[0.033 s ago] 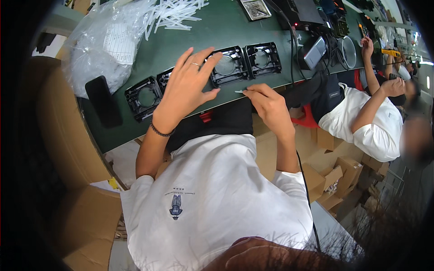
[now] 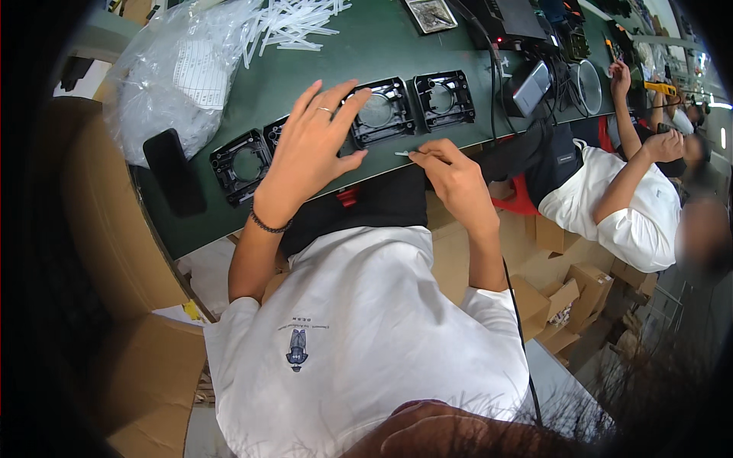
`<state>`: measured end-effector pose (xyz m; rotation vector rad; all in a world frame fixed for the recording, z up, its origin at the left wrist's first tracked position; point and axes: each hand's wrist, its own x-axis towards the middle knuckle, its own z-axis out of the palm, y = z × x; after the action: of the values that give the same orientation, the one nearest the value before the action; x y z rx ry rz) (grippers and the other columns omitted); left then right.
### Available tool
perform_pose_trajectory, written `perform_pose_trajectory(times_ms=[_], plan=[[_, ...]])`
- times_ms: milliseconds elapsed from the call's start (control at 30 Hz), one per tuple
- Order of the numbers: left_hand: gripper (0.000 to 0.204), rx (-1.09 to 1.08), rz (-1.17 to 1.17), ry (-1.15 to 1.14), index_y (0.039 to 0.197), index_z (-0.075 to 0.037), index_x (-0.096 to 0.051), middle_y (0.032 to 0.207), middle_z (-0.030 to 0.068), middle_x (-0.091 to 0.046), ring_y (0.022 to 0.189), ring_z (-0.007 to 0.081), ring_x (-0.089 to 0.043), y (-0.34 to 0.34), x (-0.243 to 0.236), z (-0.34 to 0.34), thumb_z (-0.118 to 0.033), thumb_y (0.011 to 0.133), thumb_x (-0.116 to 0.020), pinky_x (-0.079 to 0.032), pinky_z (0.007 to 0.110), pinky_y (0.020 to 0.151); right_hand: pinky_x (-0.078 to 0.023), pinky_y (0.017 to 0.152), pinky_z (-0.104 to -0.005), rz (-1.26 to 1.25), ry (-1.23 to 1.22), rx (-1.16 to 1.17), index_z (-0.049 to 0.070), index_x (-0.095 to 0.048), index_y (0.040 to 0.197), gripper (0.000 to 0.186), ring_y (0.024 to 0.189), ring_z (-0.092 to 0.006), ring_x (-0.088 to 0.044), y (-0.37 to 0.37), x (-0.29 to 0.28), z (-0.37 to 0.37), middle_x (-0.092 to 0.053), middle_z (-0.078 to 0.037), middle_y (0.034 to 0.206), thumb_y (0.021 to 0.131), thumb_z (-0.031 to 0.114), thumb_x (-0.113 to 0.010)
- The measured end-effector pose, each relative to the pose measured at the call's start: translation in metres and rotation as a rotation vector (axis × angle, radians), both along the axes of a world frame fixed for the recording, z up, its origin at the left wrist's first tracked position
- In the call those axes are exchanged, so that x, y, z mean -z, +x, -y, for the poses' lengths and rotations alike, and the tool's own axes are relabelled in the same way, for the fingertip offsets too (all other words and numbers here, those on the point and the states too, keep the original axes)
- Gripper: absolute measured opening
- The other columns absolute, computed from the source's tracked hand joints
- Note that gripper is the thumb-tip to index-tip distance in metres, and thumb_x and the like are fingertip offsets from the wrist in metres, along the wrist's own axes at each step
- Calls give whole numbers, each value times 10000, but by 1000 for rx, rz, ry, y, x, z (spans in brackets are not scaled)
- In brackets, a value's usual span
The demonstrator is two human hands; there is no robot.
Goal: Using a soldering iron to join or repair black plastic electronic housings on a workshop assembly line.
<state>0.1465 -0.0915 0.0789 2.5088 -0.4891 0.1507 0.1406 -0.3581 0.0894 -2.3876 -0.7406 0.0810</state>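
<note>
Black square plastic frames with round openings lie in a row along the near part of the bench, among them a frame (image 2: 382, 111) right of my left hand, one at the right end (image 2: 443, 100) and one at the left end (image 2: 243, 165). My left hand (image 2: 314, 141) hovers over the row with fingers spread, covering most of a frame (image 2: 273, 131) beneath it. Near the bench's front edge my right hand (image 2: 452, 177) pinches a small white strip (image 2: 402, 153), whose tip sticks out to the left of the fingertips.
A clear plastic bag (image 2: 172, 84) and loose white strips (image 2: 294, 29) lie at the back left, a black phone (image 2: 174, 172) before them. Back right stand a small metal tray (image 2: 432, 15), a black box (image 2: 508, 21) and cables. A person (image 2: 618, 191) sits at right.
My left hand has shifted very slightly to the left. My right hand keeps its pinch on the white strip, almost unmoved.
</note>
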Motion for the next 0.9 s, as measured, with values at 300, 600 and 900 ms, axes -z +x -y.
perform_pose_trajectory(times_ms=[300,600,900], plan=[[820,-38,-34,-1,1467,-117,-523,1497,104,-535,1343,294,-532,-19,-5,-23,-175,719,-853,-335,485,1226,-501,800,-354,237,1,-273,130,-786,1124,381,921,-215,-601,17,-2,-33,-666,3,1017,765,36,-702],[846,-29,-46,-7,1482,-128,-515,1509,85,-531,1346,282,-533,-19,-3,-26,-165,704,-847,-346,483,1215,-429,845,-314,252,-91,-420,165,-782,1152,340,965,-153,-565,34,18,-48,-652,59,1021,824,128,-698],[843,-30,-49,-6,1483,-134,-515,1507,81,-532,1343,279,-536,-19,-2,-27,-163,706,-841,-340,483,1215,-425,852,-325,250,-79,-459,180,-780,1140,309,944,-152,-556,37,23,-50,-634,62,977,843,143,-701]])
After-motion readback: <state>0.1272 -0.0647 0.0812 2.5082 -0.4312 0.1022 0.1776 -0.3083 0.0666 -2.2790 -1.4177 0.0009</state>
